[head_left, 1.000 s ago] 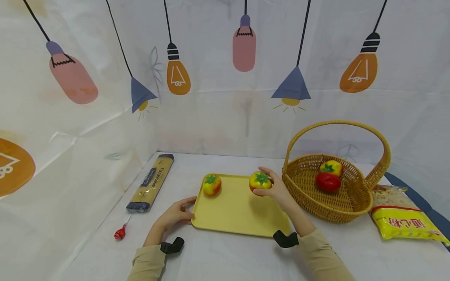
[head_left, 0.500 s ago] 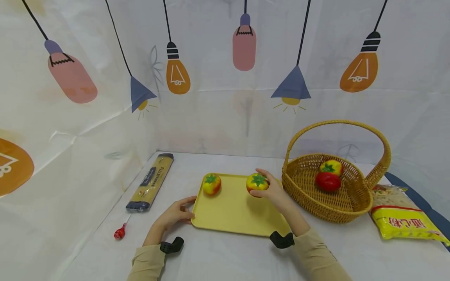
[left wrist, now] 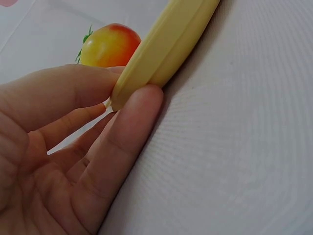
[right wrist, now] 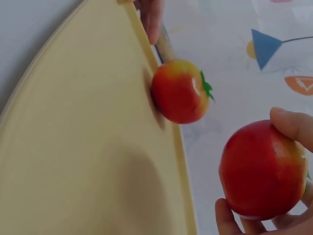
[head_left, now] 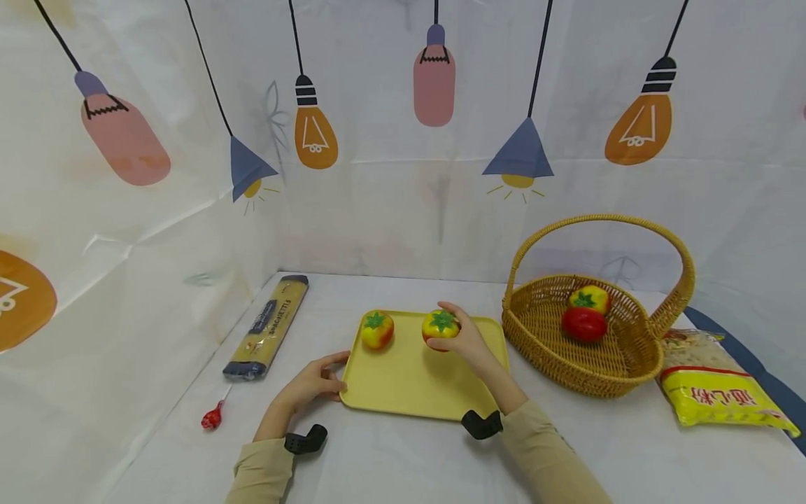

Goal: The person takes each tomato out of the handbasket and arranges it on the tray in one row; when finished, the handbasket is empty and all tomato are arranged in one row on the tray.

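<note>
My right hand [head_left: 462, 337] grips a red-and-yellow tomato [head_left: 439, 325] with a green star-shaped top. In the right wrist view this held tomato [right wrist: 264, 171] is apart from the yellow tray [right wrist: 88, 107], and a shadow falls on the tray below. A similar tomato [head_left: 377, 330] sits at the tray's far left corner. At the left edge of the tray [head_left: 403, 385], my left hand [head_left: 308, 383] pinches the rim. The left wrist view has the thumb [left wrist: 132, 117] on one side of the rim and fingers on the other.
Right of the tray stands a wicker basket [head_left: 525, 338] with a tall handle, holding a red fruit [head_left: 584, 325] and a yellow one [head_left: 590, 299]. A yellow bag [head_left: 724, 395] lies beyond it. At left are a spaghetti pack [head_left: 267, 327] and a red lollipop [head_left: 212, 418].
My right hand has moved left over the tray with the tomato in its grip. The left hand keeps its hold on the tray's edge, and the other tomato stays put.
</note>
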A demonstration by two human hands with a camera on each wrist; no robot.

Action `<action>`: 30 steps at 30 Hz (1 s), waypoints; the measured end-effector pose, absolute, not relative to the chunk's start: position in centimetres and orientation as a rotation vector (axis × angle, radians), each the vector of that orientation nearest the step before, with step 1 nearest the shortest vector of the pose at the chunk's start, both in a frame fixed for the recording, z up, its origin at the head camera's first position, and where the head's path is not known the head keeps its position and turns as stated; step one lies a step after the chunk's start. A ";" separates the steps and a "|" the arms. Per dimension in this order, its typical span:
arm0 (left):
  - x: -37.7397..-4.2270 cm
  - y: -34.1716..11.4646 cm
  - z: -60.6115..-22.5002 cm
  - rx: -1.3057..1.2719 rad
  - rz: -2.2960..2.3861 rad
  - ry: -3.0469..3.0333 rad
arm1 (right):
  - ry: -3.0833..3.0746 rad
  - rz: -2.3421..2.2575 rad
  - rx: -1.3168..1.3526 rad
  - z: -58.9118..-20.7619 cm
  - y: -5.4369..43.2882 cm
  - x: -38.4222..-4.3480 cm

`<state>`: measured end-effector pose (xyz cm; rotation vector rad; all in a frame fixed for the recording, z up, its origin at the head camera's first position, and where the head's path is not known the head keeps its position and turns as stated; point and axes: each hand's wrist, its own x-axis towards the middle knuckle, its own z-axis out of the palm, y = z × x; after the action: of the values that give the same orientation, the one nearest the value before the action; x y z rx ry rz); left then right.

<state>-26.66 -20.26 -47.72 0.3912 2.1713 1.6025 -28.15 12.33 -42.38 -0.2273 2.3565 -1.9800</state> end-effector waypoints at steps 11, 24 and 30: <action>-26.8 -20.2 -47.7 0.388 1.601 2.170 | 2.385 -1.961 -0.195 -42.1 10.3 -28.2; -27.1 -20.3 -48.0 0.406 1.591 2.172 | 2.486 -1.923 -0.160 -43.9 8.5 -30.2; -26.9 -20.4 -47.9 0.397 1.588 2.177 | 2.499 -1.917 -0.161 -44.6 7.6 -30.7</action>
<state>-26.92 -20.35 -47.90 0.3968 2.1768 1.5876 -30.70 7.63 -44.63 -0.1613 2.4985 -1.9168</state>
